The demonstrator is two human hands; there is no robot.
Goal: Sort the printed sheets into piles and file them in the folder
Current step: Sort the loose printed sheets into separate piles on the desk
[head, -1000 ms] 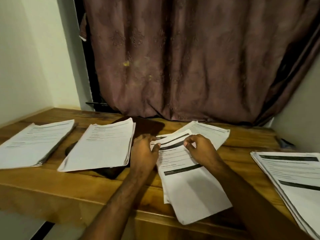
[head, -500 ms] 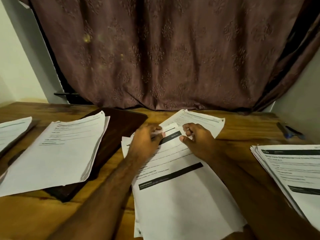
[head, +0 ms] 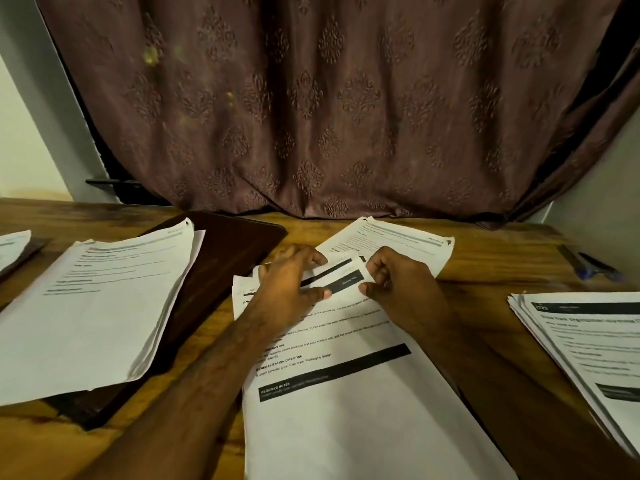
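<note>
At the middle of the worktop (head: 491, 258), both hands work the far end of the centre stack of sheets (head: 346, 403). Left hand (head: 289, 285) has thumb and fingers pinching the top corner of the upper sheet; right hand (head: 398, 282) has fingers curled round the same strip of paper from the other side, thumb under. Compared with a second ago the view has dropped and closed in, the hands have shifted from lying on the stack to lifting its top edge, and the far-left pile (head: 12, 245) has nearly left frame. Reads as peeling one sheet off to sort it; sorting is still mid-way, nothing filed. Other piles: one at left (head: 90, 306) lying on the dark folder (head: 225, 258), which is closed or flat beneath it; one at far right (head: 588, 344); a loose sheet (head: 398, 237) just behind the hands, partly under them. Pens (head: 595, 266) near the right back edge. Curtain (head: 329, 98) behind. Risk: two sheets lifting together.
</note>
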